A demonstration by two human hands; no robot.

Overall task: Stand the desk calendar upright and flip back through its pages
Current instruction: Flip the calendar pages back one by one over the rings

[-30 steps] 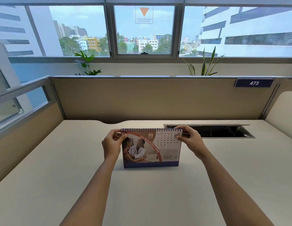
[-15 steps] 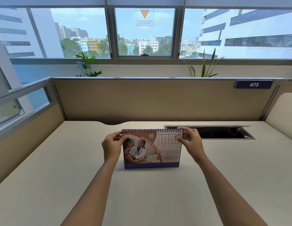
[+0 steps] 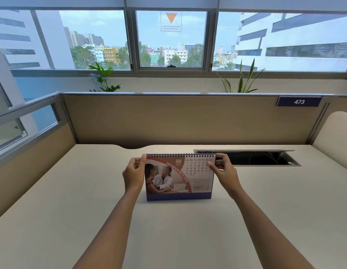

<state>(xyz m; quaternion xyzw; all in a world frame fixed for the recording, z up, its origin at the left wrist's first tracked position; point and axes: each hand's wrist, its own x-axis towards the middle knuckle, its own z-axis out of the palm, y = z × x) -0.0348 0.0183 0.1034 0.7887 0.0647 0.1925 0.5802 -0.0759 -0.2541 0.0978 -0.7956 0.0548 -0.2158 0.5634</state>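
Observation:
The desk calendar [image 3: 178,183] stands upright on the beige desk [image 3: 91,200], spiral binding on top, showing the JUN 2026 page with a photo and a date grid. My left hand [image 3: 133,174] pinches the upper left corner near the spiral. At the upper right corner, my right hand [image 3: 224,171] grips the page, thumb lying over the date grid. The calendar's back side is hidden.
An open cable hatch [image 3: 250,158] is sunk into the desk just behind and right of the calendar. A tan partition [image 3: 188,119] walls the desk's far side, with a "473" plate [image 3: 299,101]. Plants [image 3: 241,78] and windows lie beyond.
The calendar and both hands hold nearly the same pose. My right thumb has slid a little further over the top right of the page.

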